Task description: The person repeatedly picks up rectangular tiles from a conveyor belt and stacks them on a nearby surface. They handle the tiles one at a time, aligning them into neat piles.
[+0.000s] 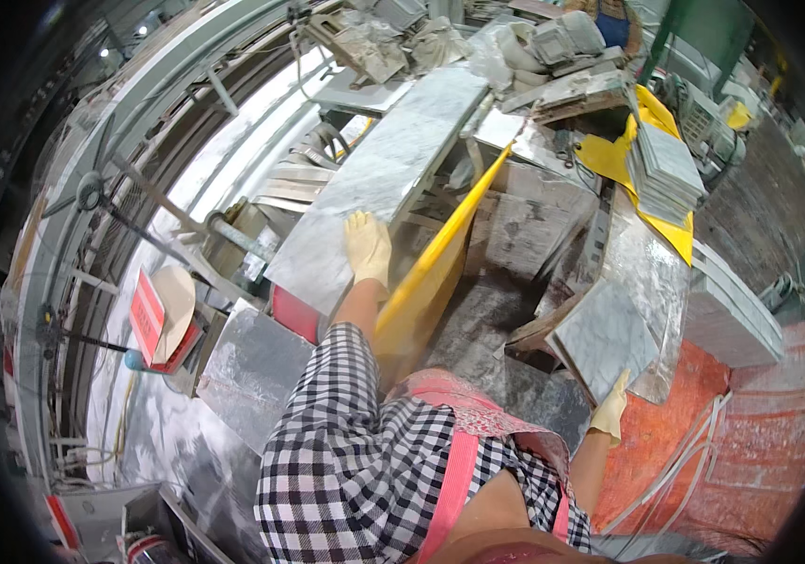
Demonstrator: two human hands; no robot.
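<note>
At nine o'clock a red and white carton [160,320] sits open on the dusty marble floor [153,423]. Toward the centre, the left hand [368,246] in a pale glove lies flat, fingers spread, on the near end of a long grey marble slab [384,179] that runs from the centre up to twelve o'clock; it presses rather than clasps, so its grip is wide and holds nothing. A yellow straightedge [440,246] slants just beside that slab on its right. At four o'clock the right hand [611,406], gloved too, touches the lower corner of a smaller marble tile [607,338] leaning tilted against other pieces (whether the fingers curl under the edge I cannot tell). At two o'clock a stack of cut tiles [668,169] rests on yellow sheeting [652,117].

The step in hand looks like steadying the long slab while taking up the tile. The next move likely calls for a firm hold under the tile's edge before lifting.
</note>
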